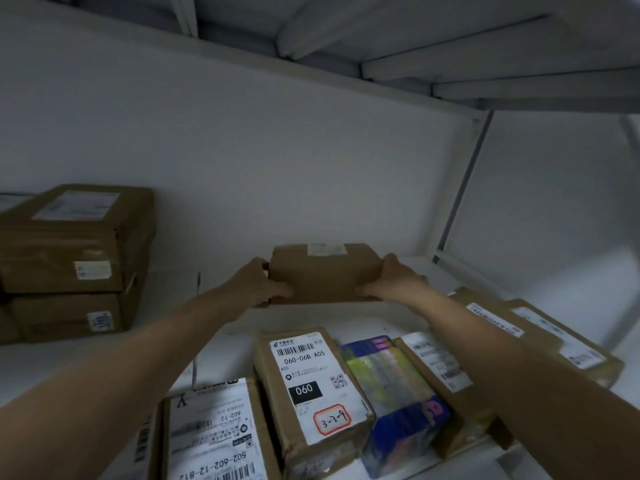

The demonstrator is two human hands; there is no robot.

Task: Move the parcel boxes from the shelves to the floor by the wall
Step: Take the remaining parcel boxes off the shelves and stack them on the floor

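The brown parcel box (325, 271) is on the white shelf (346, 313), straight behind the 060-label box (311, 386). Its long axis runs left to right, with the sticker on top near the back edge. The left grip (258, 284) curls round its left end and the right grip (391, 280) round its right end. Stacked boxes (76, 244) sit well left of the 060-label box.

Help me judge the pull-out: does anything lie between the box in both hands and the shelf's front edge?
Yes. The left hand and right hand grip the brown box directly, but the 060-labelled parcel and the colourful box lie in front of it, so it likely must be lifted over them.
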